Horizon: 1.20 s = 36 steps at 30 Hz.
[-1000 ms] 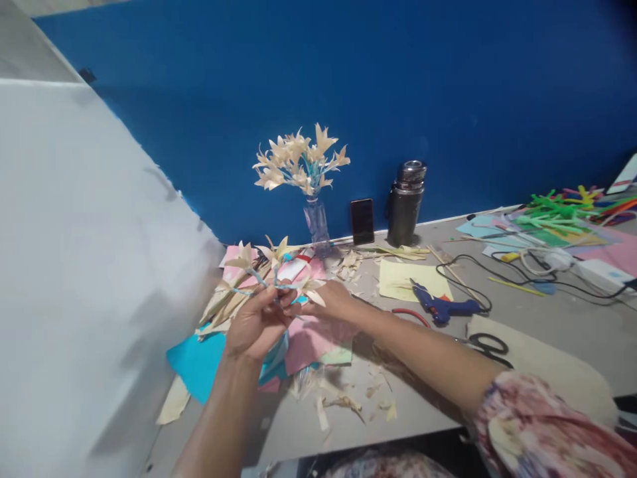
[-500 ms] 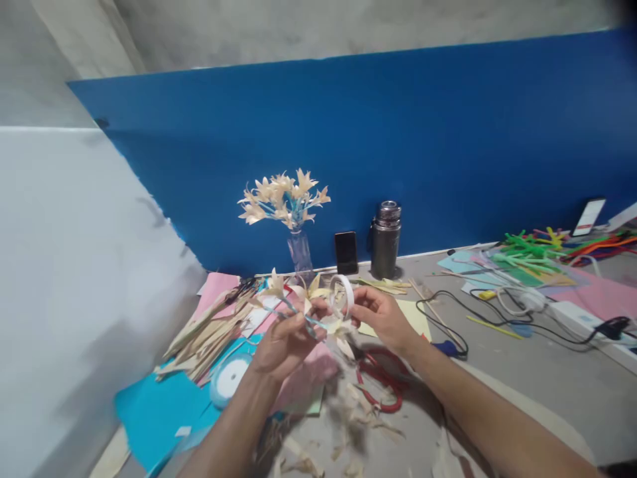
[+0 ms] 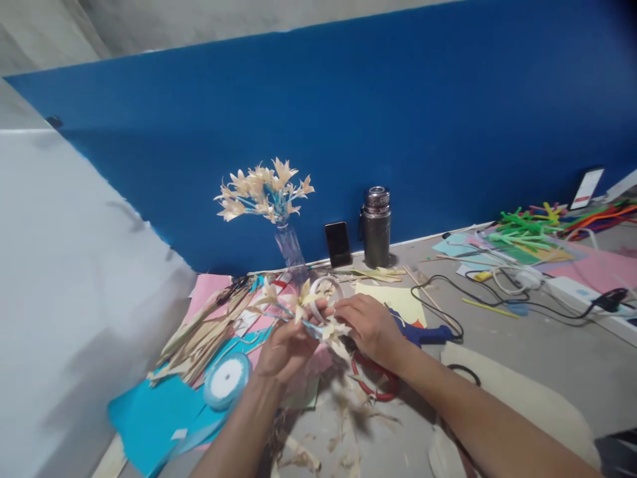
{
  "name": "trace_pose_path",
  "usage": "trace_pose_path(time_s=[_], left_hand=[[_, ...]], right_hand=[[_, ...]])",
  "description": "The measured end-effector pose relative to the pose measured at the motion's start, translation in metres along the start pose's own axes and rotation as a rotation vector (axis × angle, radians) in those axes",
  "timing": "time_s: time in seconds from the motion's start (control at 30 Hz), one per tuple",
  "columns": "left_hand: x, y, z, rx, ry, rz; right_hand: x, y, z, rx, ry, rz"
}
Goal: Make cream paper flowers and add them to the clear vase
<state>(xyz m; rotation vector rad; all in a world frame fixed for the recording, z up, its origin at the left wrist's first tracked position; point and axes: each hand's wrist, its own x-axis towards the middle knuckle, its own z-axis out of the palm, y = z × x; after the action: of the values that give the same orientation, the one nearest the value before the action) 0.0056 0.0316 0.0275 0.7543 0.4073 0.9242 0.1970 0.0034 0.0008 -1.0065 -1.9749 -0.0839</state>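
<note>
My left hand [image 3: 286, 348] is closed around the thin blue stems of several pale cream craft flowers [image 3: 302, 300], made of strips like dried husk. Its fingertips come close to a white roll of tape [image 3: 314, 302], which stands on edge behind the blossoms. My right hand [image 3: 373, 328] is closed at the roll's right side, its fingertips partly hidden. One cream blossom [image 3: 334, 332] hangs between the two hands. Under my right hand lies a red-handled tool [image 3: 375, 385], its upper part covered.
A clear vase [image 3: 291, 252] of similar flowers stands behind, beside a phone [image 3: 338, 243] and a steel flask [image 3: 377, 229]. Husk strips [image 3: 206, 332], blue paper [image 3: 149, 415] and a ribbon spool [image 3: 227, 380] lie left. A blue glue gun [image 3: 423, 332], cables and a power strip [image 3: 587, 302] lie right.
My right hand has turned, knuckles now upward, and moved slightly left and down; the tape roll has shifted left with it. The blue glue gun shows more. The whole view has tilted a little.
</note>
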Motion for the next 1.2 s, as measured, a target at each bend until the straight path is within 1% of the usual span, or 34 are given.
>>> trace_pose_path(time_s=[0.03, 0.1, 0.13, 0.2, 0.23, 0.3, 0.33, 0.4, 0.5, 0.57, 0.67, 0.8, 0.9, 0.97, 1.03, 1.13, 1.2], left_hand=[[0.0, 0.0, -0.001, 0.007, 0.02, 0.006], [-0.002, 0.0, -0.004, 0.015, 0.016, 0.032], [-0.002, -0.002, -0.007, 0.009, -0.011, 0.052], [-0.003, -0.007, -0.016, -0.014, -0.078, 0.102], [-0.004, -0.01, -0.021, -0.024, -0.106, 0.12], [-0.003, -0.015, -0.03, -0.036, -0.148, 0.124], [-0.003, -0.016, -0.033, -0.039, -0.172, 0.115], [-0.003, -0.016, -0.035, -0.051, -0.237, 0.102], [-0.003, -0.009, -0.027, -0.081, -0.312, 0.108], [-0.004, -0.004, -0.021, -0.097, -0.318, 0.109], [-0.002, -0.003, -0.018, -0.102, -0.335, 0.118], [0.002, -0.007, -0.029, -0.042, -0.347, 0.12], [0.001, -0.009, -0.038, 0.005, -0.286, 0.126], [-0.001, -0.006, -0.04, 0.066, -0.244, 0.104], [-0.003, 0.001, -0.036, 0.153, -0.231, 0.076], [-0.007, 0.014, -0.025, 0.332, -0.257, 0.062], [-0.009, 0.019, -0.02, 0.426, -0.273, 0.068]], right_hand=[[0.0, -0.002, 0.0, 0.047, 0.004, 0.023], [0.0, -0.007, -0.002, 0.208, 0.063, 0.107], [0.0, -0.009, -0.004, 0.309, 0.115, 0.181], [0.002, -0.011, -0.008, 0.516, 0.217, 0.381], [0.003, -0.011, -0.011, 0.62, 0.239, 0.487], [0.004, -0.008, -0.014, 0.824, 0.232, 0.657], [0.005, -0.006, -0.015, 0.923, 0.211, 0.71], [0.006, 0.0, -0.016, 1.095, 0.183, 0.772], [0.006, 0.007, -0.016, 1.254, 0.163, 0.818], [0.006, 0.007, -0.017, 1.278, 0.14, 0.818], [0.006, 0.003, -0.02, 1.204, 0.098, 0.775], [0.007, -0.001, -0.022, 1.049, 0.08, 0.787], [0.007, 0.0, -0.021, 1.024, 0.047, 0.795], [0.007, 0.002, -0.021, 1.055, 0.02, 0.812], [0.008, 0.003, -0.022, 1.071, 0.004, 0.834], [0.008, 0.006, -0.023, 0.969, -0.002, 0.83], [0.009, 0.008, -0.023, 0.889, 0.017, 0.85]])
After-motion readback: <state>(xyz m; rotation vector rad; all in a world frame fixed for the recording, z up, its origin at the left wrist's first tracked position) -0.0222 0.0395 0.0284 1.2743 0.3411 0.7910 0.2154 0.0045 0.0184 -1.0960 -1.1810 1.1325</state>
